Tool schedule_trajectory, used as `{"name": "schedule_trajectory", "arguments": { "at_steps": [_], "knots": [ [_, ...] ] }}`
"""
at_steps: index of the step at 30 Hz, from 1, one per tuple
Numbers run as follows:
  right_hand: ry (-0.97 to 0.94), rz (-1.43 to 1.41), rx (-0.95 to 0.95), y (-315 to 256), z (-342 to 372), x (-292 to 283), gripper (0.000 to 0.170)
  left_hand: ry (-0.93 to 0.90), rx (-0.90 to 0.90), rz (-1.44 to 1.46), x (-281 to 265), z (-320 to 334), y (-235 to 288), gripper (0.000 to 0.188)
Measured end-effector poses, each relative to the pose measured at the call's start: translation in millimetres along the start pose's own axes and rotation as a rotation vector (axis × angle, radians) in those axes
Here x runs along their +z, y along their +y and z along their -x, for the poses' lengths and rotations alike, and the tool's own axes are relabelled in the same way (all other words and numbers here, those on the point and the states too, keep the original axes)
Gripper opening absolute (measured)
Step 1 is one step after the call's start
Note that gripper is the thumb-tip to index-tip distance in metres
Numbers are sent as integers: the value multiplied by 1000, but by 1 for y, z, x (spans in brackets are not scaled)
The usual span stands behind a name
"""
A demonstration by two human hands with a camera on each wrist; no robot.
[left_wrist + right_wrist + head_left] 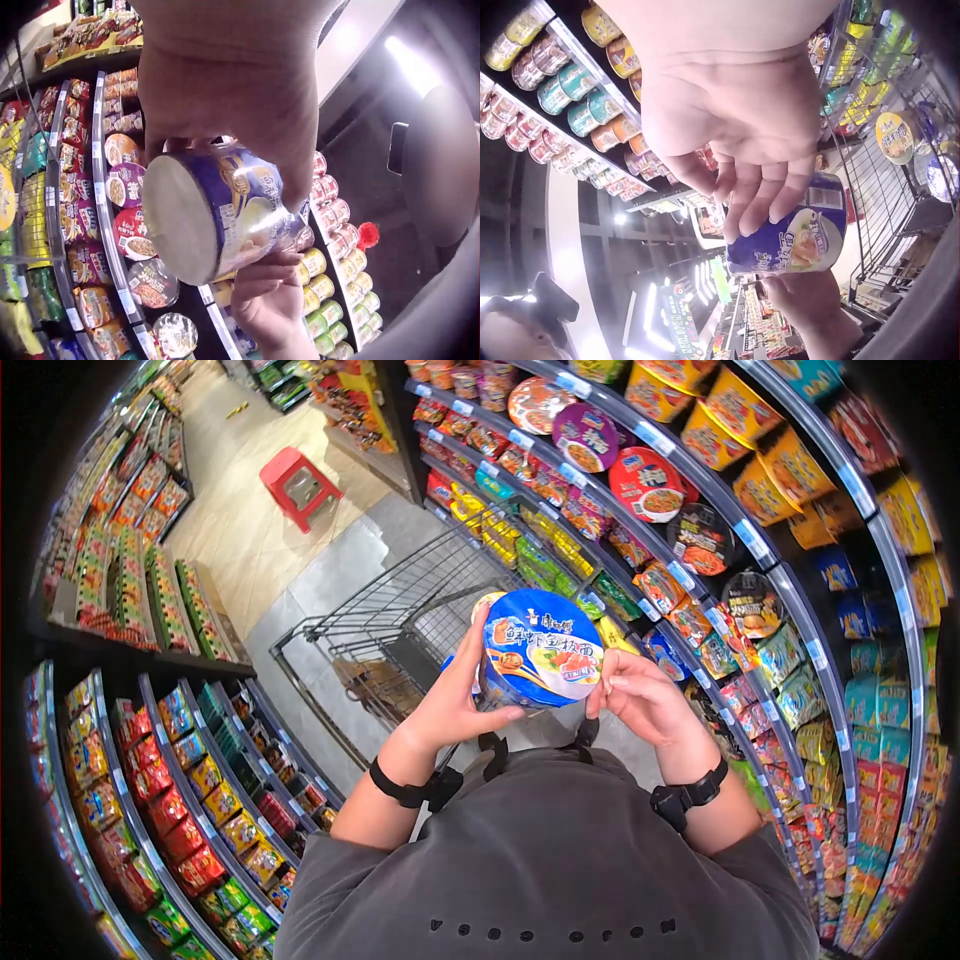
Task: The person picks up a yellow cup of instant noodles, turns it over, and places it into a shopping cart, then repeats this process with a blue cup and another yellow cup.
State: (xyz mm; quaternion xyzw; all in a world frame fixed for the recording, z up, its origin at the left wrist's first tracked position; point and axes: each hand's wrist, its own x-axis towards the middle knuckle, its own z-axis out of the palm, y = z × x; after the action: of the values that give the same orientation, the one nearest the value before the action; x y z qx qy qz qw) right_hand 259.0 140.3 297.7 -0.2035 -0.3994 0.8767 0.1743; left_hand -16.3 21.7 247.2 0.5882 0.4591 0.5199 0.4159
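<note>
A blue instant noodle bowl point(540, 645), its printed lid facing up, is held in front of the person's torso. The left hand point(455, 695) grips it from the left, thumb along the near side. In the left wrist view the pale base of the noodle bowl point(178, 221) shows beneath this grip. At the lid's right edge is the right hand point(645, 695), with loosely bent fingers touching the bowl. From the right wrist view, these fingertips point(748, 223) lie against the bowl's side.
A wire shopping cart point(330, 630) stands just ahead; a yellow-lidded noodle bowl point(895, 139) is in it. Shelves of noodle bowls point(650, 485) and packets curve along the right. More packet shelves point(180, 790) line the left. A red stool point(300, 488) stands on the floor beyond.
</note>
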Motion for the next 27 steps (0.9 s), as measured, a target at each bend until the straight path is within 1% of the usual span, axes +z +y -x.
{"name": "schedule_trajectory", "arguments": {
  "at_steps": [2, 3, 4, 6, 8, 10, 14, 16, 20, 23, 24, 25, 26, 27],
  "knots": [
    [-5, -11, -29, -8, 15, -10, 16, -47, -49, 28, 15, -13, -3, 137],
    [-15, -13, -45, -11, 24, -15, 17, -80, -70, 35, 25, -21, 5, 142],
    [-24, -15, -60, -14, 34, -21, 17, -106, -63, 35, 36, -29, 6, 142],
    [5, -25, -104, -20, 57, -33, 19, -138, -112, 114, 61, -45, 6, 144],
    [15, -24, -150, -27, 82, -48, 19, -202, -93, 123, 87, -63, 1, 144],
    [39, -31, -198, -33, 109, -63, 19, -241, -152, 224, 115, -82, 7, 144],
    [62, -85, -274, -41, 165, -103, 20, -337, -179, 328, 179, -118, 22, 141],
    [72, -105, -312, -45, 192, -125, 21, -383, -158, 282, 209, -134, 25, 139],
    [91, -115, -401, -55, 240, -158, 22, -433, -159, 258, 271, -161, 39, 138],
    [125, -124, -481, -65, 279, -174, 22, -415, -135, 350, 321, -180, 39, 138],
    [137, -122, -519, -68, 291, -181, 23, -437, -136, 349, 337, -186, 41, 138],
    [81, -143, -540, -68, 304, -194, 25, -439, -148, 384, 353, -193, 45, 139],
    [94, -144, -557, -69, 317, -200, 25, -441, -159, 419, 369, -199, 47, 140],
    [134, -148, -585, -71, 330, -206, 26, -437, -116, 415, 385, -206, 45, 140]
  ]
}}
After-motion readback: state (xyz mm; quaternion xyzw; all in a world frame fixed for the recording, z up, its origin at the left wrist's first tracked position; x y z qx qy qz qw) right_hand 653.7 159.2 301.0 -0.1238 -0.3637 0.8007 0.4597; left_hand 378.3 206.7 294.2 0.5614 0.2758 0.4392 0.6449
